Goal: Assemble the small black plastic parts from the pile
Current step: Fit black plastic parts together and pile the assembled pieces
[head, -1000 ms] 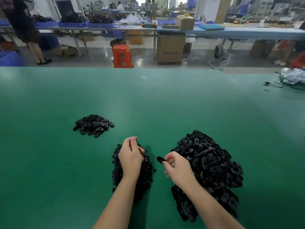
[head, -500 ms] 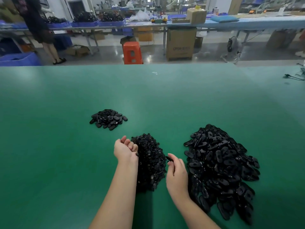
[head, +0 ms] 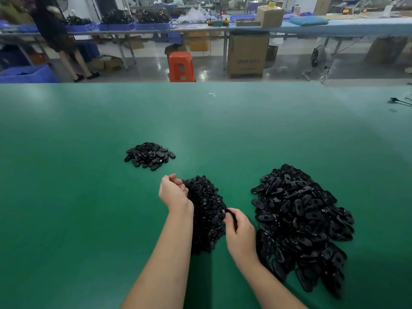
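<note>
The right hand [head: 242, 233] pinches a small black part [head: 230, 216] at the near edge of the middle pile [head: 206, 210]. Across that pile, the left hand [head: 172, 192] curls at its far-left edge; what it holds I cannot tell. The big pile [head: 301, 221] lies right of the right hand, and a small heap [head: 149, 155] sits beyond the left hand on the green table [head: 66, 197].

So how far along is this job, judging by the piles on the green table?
Early. The small far pile looks like the finished pieces. The right hand pinches one black part; the left hand is curled at the middle pile, contents unclear. That pile and the big right pile are left.
</note>
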The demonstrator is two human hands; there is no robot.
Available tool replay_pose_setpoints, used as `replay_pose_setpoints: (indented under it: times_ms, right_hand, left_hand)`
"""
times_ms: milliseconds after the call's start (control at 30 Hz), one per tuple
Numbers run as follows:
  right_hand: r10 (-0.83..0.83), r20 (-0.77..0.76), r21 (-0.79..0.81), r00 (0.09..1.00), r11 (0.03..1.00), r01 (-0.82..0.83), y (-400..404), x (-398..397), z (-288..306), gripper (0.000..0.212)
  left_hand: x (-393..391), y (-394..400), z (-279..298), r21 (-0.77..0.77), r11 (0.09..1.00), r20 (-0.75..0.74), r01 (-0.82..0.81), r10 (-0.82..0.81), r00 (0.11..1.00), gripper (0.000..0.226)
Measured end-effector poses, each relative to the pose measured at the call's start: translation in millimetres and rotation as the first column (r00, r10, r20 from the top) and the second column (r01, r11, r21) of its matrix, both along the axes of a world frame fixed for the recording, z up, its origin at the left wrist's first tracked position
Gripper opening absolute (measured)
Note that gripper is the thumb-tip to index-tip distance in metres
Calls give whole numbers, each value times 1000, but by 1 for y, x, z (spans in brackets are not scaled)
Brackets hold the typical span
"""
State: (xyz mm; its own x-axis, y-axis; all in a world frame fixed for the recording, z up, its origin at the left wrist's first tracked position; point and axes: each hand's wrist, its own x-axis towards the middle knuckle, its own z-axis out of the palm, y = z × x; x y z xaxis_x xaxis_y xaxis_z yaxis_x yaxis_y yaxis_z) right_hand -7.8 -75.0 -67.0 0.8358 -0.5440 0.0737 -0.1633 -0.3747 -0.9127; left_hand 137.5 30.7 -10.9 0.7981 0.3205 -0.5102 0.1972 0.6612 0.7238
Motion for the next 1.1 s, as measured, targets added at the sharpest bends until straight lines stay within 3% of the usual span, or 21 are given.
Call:
replay_pose_setpoints:
  times_ms: [100,200,333,467,567,700,767,867,933,1000,1033,1100]
  right_hand:
    - [-11,21,195,1000,981,7,-1,2,9,12]
    - [67,61,322,996,943,-83,3,15,30,10]
    - [237,73,412,969,877,-245,7,32,54,19]
    - [372,35,331,928,872,-362,5,34,59,9]
    - [343,28,238,939,910,-339,5,37,60,7]
    - [345,24,89,938,934,-346,-1,40,62,5]
    - [336,35,130,941,932,-337,-3,40,62,7]
    - [231,115,325,966,911,-256,-10,38,63,11]
    - [157,163,378,974,902,-208,-18,37,66,11]
    - [118,192,370,974,911,-184,-27,37,70,9]
    - [114,195,359,974,916,-179,-31,37,71,8]
    - [123,186,338,975,924,-181,-36,36,71,8]
  left_hand:
    - [-1,-1,3,-329,944,-22,33,-42,999,21]
    - [-4,-6,7,-482,875,-8,43,-54,999,26]
    - [-4,-13,12,-557,827,-6,78,-98,995,32]
    - [-3,-17,12,-573,811,3,118,-142,990,32]
    - [-1,-20,13,-565,815,5,131,-155,988,31]
    - [-1,-20,12,-485,858,12,170,-188,982,26]
    - [-2,-21,15,-393,894,42,214,-215,976,21]
    - [-9,-18,18,-15,929,70,369,-368,927,18]
    - [-19,-11,16,191,765,25,615,-630,776,24]
    - [-30,-3,16,236,541,-32,807,-826,563,31]
    - [-35,1,16,246,471,-47,847,-867,496,31]
    - [-41,5,18,263,434,-24,862,-890,455,27]
